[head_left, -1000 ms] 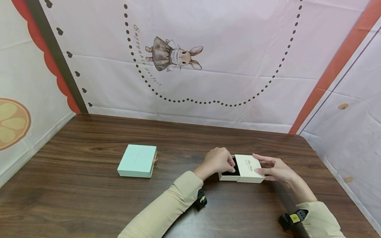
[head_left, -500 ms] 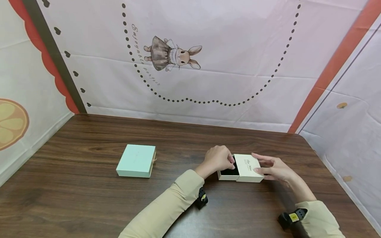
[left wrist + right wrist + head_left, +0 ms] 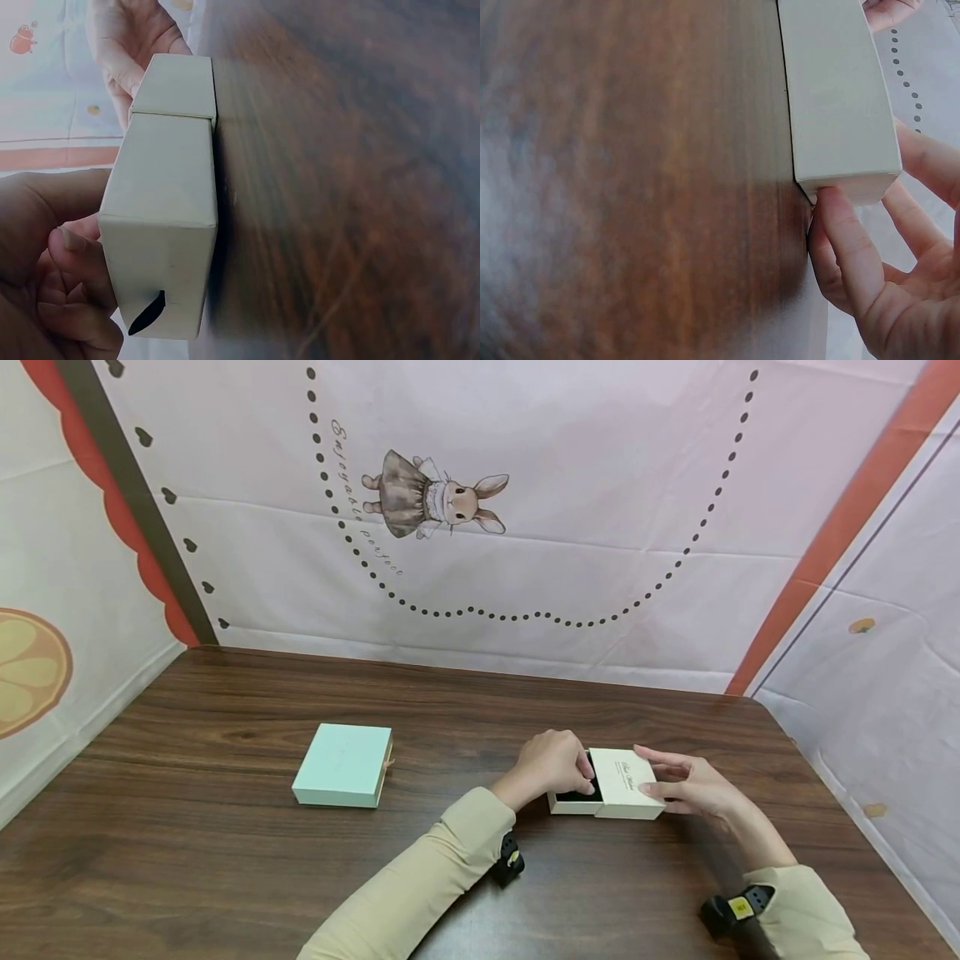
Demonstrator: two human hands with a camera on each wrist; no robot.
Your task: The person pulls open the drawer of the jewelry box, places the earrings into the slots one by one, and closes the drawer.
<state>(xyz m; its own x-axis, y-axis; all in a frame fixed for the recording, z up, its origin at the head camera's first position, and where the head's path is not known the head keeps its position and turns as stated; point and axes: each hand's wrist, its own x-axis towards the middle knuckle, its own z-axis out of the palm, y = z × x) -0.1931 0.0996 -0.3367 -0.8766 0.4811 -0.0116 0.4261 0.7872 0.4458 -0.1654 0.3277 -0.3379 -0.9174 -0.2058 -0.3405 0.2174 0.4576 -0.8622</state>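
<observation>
A cream drawer-style gift box with lettering on its sleeve lies on the table, its inner tray slid partly out to the left. Black lining shows inside the tray. My left hand bends over the tray with curled fingertips dipped inside; whether they pinch anything is hidden. A black ribbon tab sticks out of the tray's end in the left wrist view. My right hand holds the sleeve's right end, thumb on top in the head view. One fingertip presses the box's end in the right wrist view.
A mint-green box with a small ribbon at its right side sits on the left part of the brown wooden table. Behind the table hangs a printed cloth with a rabbit figure.
My left hand's fingers shift slightly within the tray, rising a little and then dipping again. The right hand and the box stay in place; the head view drifts slightly.
</observation>
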